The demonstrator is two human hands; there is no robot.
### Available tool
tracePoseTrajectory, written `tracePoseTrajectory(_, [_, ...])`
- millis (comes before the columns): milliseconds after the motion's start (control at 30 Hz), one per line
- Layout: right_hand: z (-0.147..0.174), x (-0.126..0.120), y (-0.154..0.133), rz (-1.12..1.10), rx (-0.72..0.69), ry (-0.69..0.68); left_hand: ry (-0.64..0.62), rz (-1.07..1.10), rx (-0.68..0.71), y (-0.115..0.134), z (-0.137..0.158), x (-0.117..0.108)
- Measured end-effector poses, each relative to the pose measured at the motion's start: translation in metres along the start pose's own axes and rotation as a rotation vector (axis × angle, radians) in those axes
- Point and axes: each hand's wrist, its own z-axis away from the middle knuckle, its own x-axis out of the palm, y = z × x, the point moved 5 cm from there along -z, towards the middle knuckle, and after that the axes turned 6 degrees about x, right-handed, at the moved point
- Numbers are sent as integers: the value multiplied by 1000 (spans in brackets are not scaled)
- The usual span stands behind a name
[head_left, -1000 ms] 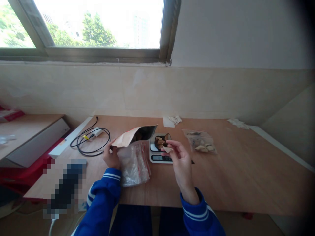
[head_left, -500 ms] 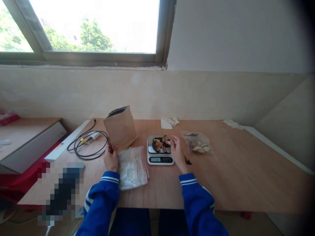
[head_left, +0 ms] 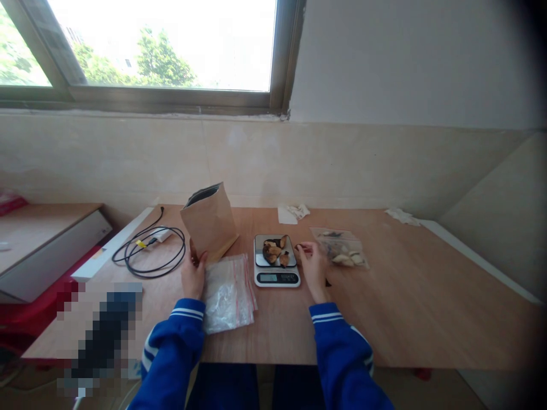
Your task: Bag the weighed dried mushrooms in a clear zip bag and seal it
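Right hand (head_left: pixel 313 269) pinches a dark piece (head_left: pixel 299 247) just beside the scale (head_left: pixel 276 267)

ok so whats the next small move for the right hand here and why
Probably drop that pinched dark piece back into the brown bag. The right hand holds it just beside the scale, off the pan, while the left hand steadies the upright, open bag.

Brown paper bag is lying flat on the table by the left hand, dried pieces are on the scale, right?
Not quite: in the head view the brown paper bag stands upright by the left hand. Dried pieces are on the scale.
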Motion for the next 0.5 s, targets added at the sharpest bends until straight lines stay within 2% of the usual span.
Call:
tracePoseTrajectory(133, [-6, 10, -10, 55, -73, -40, 4, 21, -12, 3, 0, -1])
tracePoseTrajectory(333, [-7, 24, -5, 39, -100, -130, 2, 46, -11, 5, 0, -1])
tracePoseTrajectory(500, [-2, 27, -5, 51, -117, -151, -16, 34, -24, 5, 1, -1])
